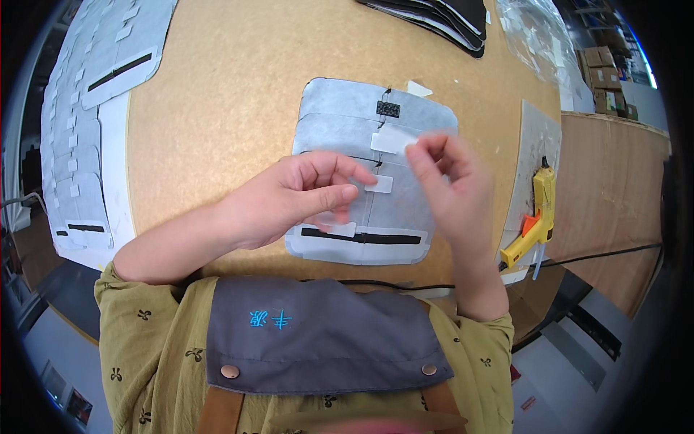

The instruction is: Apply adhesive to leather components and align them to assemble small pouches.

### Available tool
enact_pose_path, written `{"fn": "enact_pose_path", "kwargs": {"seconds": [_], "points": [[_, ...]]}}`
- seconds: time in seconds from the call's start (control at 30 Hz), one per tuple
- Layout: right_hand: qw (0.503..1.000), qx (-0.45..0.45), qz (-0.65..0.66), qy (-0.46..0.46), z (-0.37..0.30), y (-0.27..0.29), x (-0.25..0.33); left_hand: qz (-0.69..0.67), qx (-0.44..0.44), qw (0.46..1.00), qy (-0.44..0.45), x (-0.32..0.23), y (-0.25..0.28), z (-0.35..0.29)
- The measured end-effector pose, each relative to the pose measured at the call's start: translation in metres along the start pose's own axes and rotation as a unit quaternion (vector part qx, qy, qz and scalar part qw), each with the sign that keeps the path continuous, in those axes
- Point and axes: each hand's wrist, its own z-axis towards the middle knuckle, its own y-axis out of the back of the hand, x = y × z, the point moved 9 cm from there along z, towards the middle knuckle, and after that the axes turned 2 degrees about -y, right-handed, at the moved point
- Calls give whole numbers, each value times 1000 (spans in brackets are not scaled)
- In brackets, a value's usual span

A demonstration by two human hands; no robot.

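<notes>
A small stack of grey fabric pieces (361, 130) lay overlapped near the middle of the counter (231, 108), toward its near edge. Each piece showed a black slit, and several carried a small white tab (379, 184).

The left hand (293, 199) rested on the stack's left part, fingers curled loosely, thumb and forefinger pinched together close to a clear, whitish strip (336, 226) that lay just above the nearest piece's black slit (361, 238). Whether the fingers actually gripped that strip could not be told.

The right hand (444, 184) hovered over the stack's right side, its fingertips drawn together beside a larger white tab (394, 139) on the upper pieces; it seemed to pinch the tab's edge, though the contact was not clear.

A yellow glue gun (538, 217) with an orange trigger lay at the counter's right edge on a pale sheet (538, 137), its cord (607, 254) running off to the right. More grey pieces (94, 94) lay in overlapping rows along the left edge. A pile of black pieces (441, 18) sat at the far edge, with clear plastic bags (531, 32) beside them at the far right corner.
</notes>
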Motion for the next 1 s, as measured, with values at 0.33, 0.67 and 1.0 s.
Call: {"fn": "enact_pose_path", "kwargs": {"seconds": [0.33,0.67,1.0], "points": [[995,54,-45,-78,52,-2,-33,638,-184,671,-329,-105,-3,11],[995,65,-28,-69,60,-8,-45,714,-163,565,-379,-91,-2,28],[993,78,-49,-69,60,-8,-46,738,-161,551,-354,-84,-1,33]]}}
